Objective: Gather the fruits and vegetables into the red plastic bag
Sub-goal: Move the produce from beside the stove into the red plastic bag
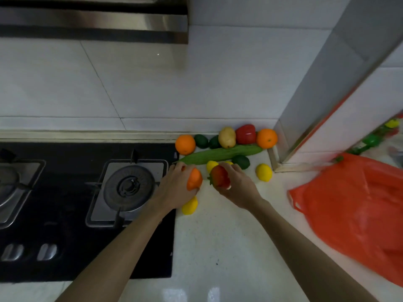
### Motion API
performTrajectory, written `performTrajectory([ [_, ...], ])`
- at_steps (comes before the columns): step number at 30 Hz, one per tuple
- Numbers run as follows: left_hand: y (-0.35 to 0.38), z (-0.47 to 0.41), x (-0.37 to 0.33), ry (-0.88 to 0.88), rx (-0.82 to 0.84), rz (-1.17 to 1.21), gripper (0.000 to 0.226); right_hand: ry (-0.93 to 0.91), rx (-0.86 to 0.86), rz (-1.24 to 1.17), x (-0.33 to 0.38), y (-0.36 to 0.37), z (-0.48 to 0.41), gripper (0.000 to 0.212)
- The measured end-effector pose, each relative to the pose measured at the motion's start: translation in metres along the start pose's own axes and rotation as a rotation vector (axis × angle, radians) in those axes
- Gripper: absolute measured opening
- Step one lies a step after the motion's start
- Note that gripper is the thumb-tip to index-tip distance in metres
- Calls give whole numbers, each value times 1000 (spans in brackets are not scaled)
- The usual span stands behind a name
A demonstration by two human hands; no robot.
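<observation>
My left hand [175,188] grips an orange [194,179] just above the white counter. My right hand [237,188] grips a red strawberry-like fruit [220,177] beside it. Behind them lie a long green cucumber [220,154], two oranges [185,144] [266,138], a potato [227,137], a red bell pepper [246,134], dark green avocados [201,141] [241,161] and lemons [263,172] [212,165]. Another lemon [190,206] sits under my left wrist. The red plastic bag [353,205] lies flat on the counter at the right.
A black gas hob [65,214] with a burner [129,186] fills the left side, right next to my left arm. A steel column [327,94] stands behind the bag. A range hood [93,20] hangs at the top left. Green and yellow items [370,140] sit far right.
</observation>
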State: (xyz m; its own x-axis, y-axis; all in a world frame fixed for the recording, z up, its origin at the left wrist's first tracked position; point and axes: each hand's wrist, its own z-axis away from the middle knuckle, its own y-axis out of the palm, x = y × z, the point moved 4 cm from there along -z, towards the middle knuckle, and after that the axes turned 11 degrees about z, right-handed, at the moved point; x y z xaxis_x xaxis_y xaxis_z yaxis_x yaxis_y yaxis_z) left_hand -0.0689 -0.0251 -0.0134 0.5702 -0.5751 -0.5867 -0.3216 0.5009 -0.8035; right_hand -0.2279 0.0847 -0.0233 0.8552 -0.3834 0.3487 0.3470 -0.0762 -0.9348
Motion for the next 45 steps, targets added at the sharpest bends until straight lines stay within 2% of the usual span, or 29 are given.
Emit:
performTrajectory([
  [4, 2, 10, -32, 85, -23, 28, 69, 90, -121, -61, -21, -30, 44, 68],
  [8, 18, 14, -77, 196, 21, 58, 70, 234, -182, -75, -53, -56, 96, 70],
  [17, 77, 11, -219, 497, 123, 89, 69, 485, -331, -29, -147, -127, 207, 69],
  [23, 129, -8, -307, 602, 177, 111, 72, 604, -347, -35, -231, -160, 247, 72],
  [34, 249, -51, -437, 574, 246, 110, 71, 724, -186, -121, -403, -161, 248, 72],
  [39, 305, -80, -441, 398, 358, 129, 69, 691, -85, -149, -442, -143, 231, 65],
  [45, 338, -106, -415, 262, 383, 83, 66, 654, -8, -163, -463, -121, 203, 64],
])
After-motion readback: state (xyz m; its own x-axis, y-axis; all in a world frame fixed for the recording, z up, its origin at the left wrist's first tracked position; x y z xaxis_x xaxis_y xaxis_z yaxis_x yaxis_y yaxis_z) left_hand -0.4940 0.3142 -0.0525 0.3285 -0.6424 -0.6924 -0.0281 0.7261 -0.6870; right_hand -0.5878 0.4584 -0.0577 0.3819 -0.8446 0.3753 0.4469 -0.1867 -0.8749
